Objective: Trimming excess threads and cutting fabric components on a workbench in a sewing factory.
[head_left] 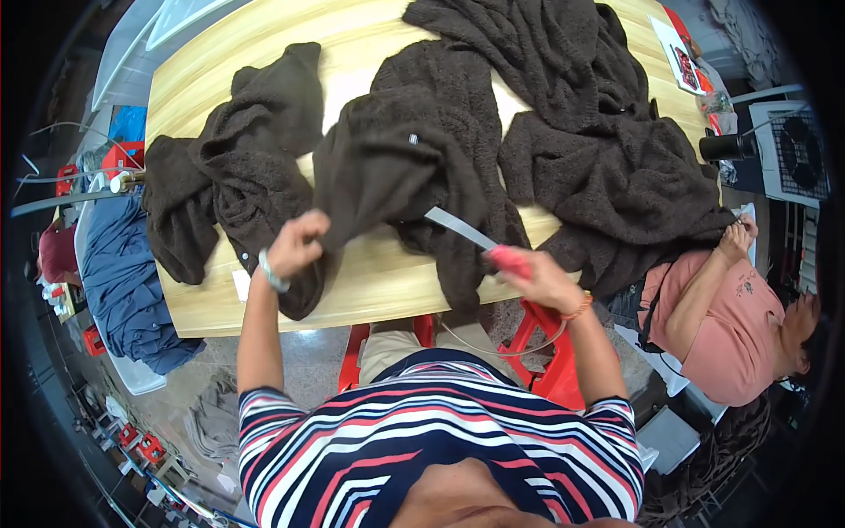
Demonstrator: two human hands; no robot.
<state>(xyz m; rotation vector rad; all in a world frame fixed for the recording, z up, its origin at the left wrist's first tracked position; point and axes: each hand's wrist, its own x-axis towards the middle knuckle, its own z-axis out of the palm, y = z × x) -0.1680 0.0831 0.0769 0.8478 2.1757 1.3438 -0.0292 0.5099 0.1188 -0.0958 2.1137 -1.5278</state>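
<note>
My left hand (pixel 299 245) is closed on the edge of a dark brown fuzzy garment (pixel 383 167) in the middle of the table, pulling its smooth inner side taut. A small white label shows on that cloth. In my right hand (pixel 541 280) is a flat metal blade (pixel 462 229) with a red handle, pointing up and left. The blade's tip is at the lower edge of the garment; whether it touches the cloth I cannot tell. Another brown garment (pixel 255 167) lies crumpled on the left, beside my left hand.
More brown garments (pixel 607 176) are heaped on the right of the wooden table (pixel 202 308). A co-worker in a pink shirt (pixel 726 326) handles that heap's edge. Blue cloth (pixel 132 273) fills a white bin on the left. Red stools (pixel 554 352) stand under the table's near edge.
</note>
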